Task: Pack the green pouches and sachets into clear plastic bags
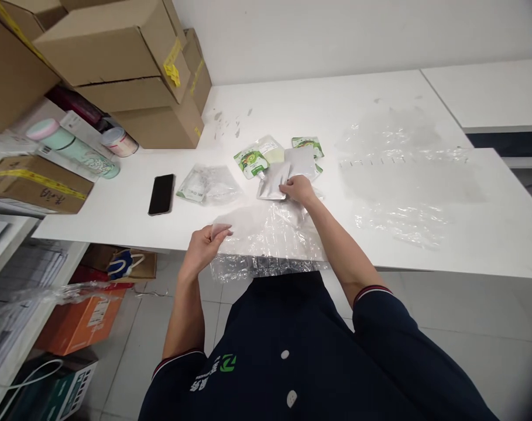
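Note:
My left hand (207, 245) pinches the left edge of a clear plastic air-cushion wrap (270, 237), which lies on the table and hangs over its front edge. At the middle of the table my right hand (297, 190) has its fingers closed on the corner of a silver foil pouch (273, 180). Behind it lie another silver pouch (301, 162), a green printed spout pouch (251, 162) and a second green pouch (309, 146). Left of these rests a clear bag (219, 184) with a green-and-white packet (192, 192) at its left end.
A black phone (161, 194) lies on the white table (125, 225). Cardboard boxes (116, 52), a mint bottle (75, 149) and a can (119, 142) stand at left. More clear wrap (401, 181) spreads over the right side. An orange box (81, 321) sits below, left.

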A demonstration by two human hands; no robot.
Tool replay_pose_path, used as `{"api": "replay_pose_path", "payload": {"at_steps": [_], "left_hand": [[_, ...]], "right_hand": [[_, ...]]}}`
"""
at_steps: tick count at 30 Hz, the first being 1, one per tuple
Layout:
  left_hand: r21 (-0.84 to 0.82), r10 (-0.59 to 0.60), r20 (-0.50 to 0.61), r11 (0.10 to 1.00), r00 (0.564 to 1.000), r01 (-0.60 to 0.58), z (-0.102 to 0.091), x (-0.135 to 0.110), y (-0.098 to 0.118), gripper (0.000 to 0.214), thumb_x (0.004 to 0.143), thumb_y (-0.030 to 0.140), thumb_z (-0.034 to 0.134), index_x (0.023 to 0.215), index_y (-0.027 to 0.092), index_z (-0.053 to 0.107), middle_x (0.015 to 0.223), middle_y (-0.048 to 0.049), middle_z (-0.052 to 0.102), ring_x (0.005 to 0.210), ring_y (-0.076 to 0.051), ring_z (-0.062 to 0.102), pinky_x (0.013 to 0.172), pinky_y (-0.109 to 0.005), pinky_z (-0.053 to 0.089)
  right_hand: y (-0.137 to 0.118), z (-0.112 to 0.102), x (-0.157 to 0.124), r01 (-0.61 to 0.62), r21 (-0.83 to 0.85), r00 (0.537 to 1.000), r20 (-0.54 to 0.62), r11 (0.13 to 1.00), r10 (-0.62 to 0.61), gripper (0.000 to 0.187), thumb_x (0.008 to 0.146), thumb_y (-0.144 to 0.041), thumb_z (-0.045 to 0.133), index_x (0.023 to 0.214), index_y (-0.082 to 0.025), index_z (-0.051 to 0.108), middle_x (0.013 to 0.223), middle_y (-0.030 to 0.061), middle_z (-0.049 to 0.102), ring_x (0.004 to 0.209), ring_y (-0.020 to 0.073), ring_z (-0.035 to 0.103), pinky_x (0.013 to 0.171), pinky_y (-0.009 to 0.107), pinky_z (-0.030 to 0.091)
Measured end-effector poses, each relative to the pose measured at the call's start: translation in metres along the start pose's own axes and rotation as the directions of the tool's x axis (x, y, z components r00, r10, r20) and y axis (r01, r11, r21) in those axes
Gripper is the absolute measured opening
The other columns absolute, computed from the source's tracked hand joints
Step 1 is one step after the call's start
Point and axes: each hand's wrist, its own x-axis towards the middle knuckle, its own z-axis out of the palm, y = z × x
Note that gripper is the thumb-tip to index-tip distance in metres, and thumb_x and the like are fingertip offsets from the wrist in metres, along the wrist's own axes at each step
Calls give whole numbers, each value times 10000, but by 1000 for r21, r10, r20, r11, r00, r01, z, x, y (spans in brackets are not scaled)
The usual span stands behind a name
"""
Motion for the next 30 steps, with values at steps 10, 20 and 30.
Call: {"api": "replay_pose_path", "payload": {"at_steps": [10,20,30], "left_hand": [[-613,-300,-386,790,872,1,34,53,-3,324,774,336,700,1041,152,693,947,-70,747,428,-9,415,410,-161,344],[-879,-460,222,287,859,381,122,7,22,472,847,172,669,1291,132,515,1215,-152,662,823,-174,723,853,-341,567],[-687,-316,433,491,844,536,98,-27,0,297,835,280,707,1070,127,611,1252,-144,631,999,-224,696,965,-401,526]], "right_hand": [[-23,-119,-51,490,-233,350,-830,840,-434,366,1013,-421,307,861,-205,560,943,75,565,981,209,574,827,417,481],[-12,-89,-119,582,188,782,-394,791,-482,210,925,-400,564,791,-239,552,732,-12,520,668,148,521,600,307,428],[7,-30,-59,410,435,730,369,801,-575,288,915,-441,548,757,-201,521,675,-35,445,613,103,386,590,260,327]]}}
